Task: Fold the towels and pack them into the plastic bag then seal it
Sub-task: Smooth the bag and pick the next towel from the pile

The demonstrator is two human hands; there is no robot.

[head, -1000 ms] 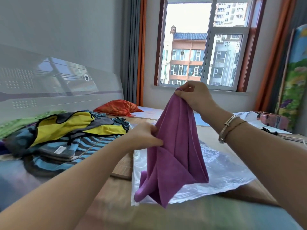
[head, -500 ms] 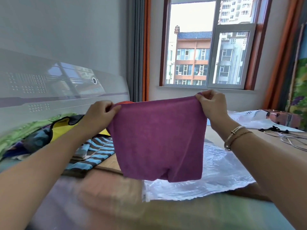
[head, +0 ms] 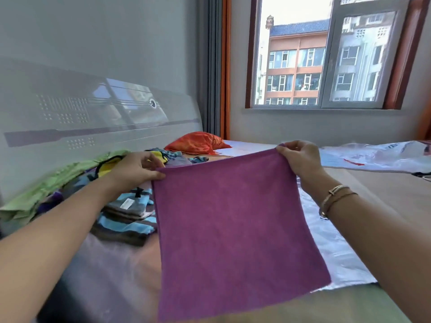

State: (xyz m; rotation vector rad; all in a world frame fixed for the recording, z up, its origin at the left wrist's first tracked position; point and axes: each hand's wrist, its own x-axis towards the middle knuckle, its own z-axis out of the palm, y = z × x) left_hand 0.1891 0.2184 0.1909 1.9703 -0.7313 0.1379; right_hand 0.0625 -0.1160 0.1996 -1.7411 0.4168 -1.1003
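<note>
A purple towel (head: 233, 229) is spread out flat in front of me over the bed. My left hand (head: 135, 169) pinches its far left corner and my right hand (head: 300, 159) pinches its far right corner. The towel's near edge hangs low toward me. A clear plastic bag (head: 338, 252) lies flat on the bed beneath the towel, showing only along the towel's right side.
A heap of striped blue, yellow and green cloths (head: 121, 206) lies at the left by the headboard (head: 93, 117). An orange cushion (head: 198, 143) sits at the back. Another plastic bag (head: 377, 157) lies at the far right, under the window (head: 326, 54).
The towel hung bunched from my right hand; my left hand took the other corner, both hands spread it wide, and it now lies lower and flatter over the bag.
</note>
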